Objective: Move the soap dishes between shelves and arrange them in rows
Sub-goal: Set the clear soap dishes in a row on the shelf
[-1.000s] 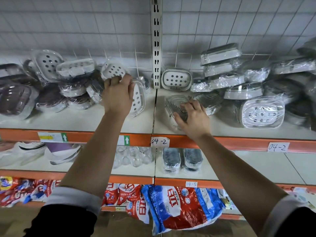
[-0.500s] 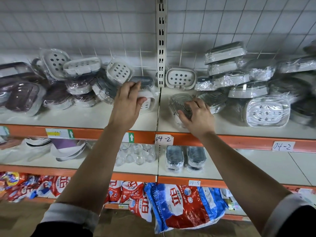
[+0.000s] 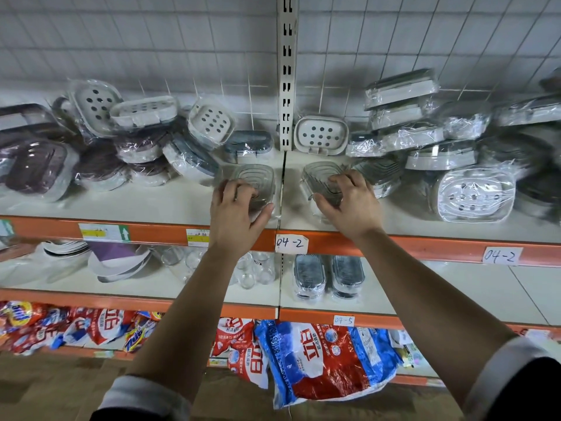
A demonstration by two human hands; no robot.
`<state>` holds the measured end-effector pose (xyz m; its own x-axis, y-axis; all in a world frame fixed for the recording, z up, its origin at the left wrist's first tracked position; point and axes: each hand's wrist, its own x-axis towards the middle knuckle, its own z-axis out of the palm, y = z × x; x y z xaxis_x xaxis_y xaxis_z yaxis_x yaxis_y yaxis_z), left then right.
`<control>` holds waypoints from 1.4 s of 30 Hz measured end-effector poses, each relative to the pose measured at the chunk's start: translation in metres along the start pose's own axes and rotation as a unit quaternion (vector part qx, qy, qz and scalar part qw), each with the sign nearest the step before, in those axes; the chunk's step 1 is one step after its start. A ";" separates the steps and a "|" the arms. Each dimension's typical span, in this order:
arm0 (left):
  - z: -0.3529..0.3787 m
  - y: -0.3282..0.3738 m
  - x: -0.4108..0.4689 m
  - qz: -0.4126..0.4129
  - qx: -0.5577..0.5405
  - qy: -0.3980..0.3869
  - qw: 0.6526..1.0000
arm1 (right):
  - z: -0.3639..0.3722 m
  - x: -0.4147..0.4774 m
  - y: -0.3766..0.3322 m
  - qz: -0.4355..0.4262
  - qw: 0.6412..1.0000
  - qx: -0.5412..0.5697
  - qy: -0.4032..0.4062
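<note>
A white tiled wall backs the shelving in front of you, split by a slotted metal upright. The top shelf is a smooth cream board with an orange front lip carrying a handwritten tag reading 04-2.

Heaps of film-wrapped soap dishes crowd both sides: the left heap holds purple and white ones, the right heap white and grey ones. A white perforated dish leans against the wall beside the upright.

Your left hand grasps the left clear dish, ribbed and transparent, just left of the shelf seam. Your right hand curls over the right clear dish, just right of it.

On the shelf below stand two grey lidded dishes and glass cups.
</note>
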<state>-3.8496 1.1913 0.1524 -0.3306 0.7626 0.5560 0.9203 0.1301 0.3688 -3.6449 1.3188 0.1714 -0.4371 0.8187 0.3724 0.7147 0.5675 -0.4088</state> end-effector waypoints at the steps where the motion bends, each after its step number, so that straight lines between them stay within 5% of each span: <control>1: 0.003 0.002 0.002 -0.017 -0.002 -0.004 1.000 | 0.000 0.001 0.000 -0.001 1.000 -0.002 -0.006; 6: 0.006 0.007 0.004 -0.071 -0.006 -0.042 0.997 | 0.000 0.004 0.001 0.001 1.000 0.006 -0.030; 11: -0.002 0.020 0.004 -0.033 0.014 0.003 0.999 | -0.018 -0.006 0.004 0.009 0.995 0.096 0.028; 19: 0.001 0.066 -0.020 0.038 0.037 0.084 0.995 | -0.052 -0.064 0.030 -0.061 0.991 0.080 0.083; 25: 0.011 0.117 -0.045 0.050 0.058 0.105 0.991 | -0.076 -0.109 0.073 -0.088 0.993 0.034 0.077; 36: 0.043 0.238 -0.132 -0.004 0.054 0.180 0.982 | -0.139 -0.204 0.189 -0.092 0.984 0.148 0.035; 42: 0.085 0.282 -0.191 -0.034 0.031 0.098 0.994 | -0.135 -0.239 0.267 -0.040 0.991 0.124 -0.018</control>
<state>-3.5091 1.1363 0.0870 -0.4216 0.6133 0.6679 0.9035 0.2216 0.3668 -3.2758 1.2625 0.0853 -0.5093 0.7698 0.3848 0.5228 0.6319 -0.5721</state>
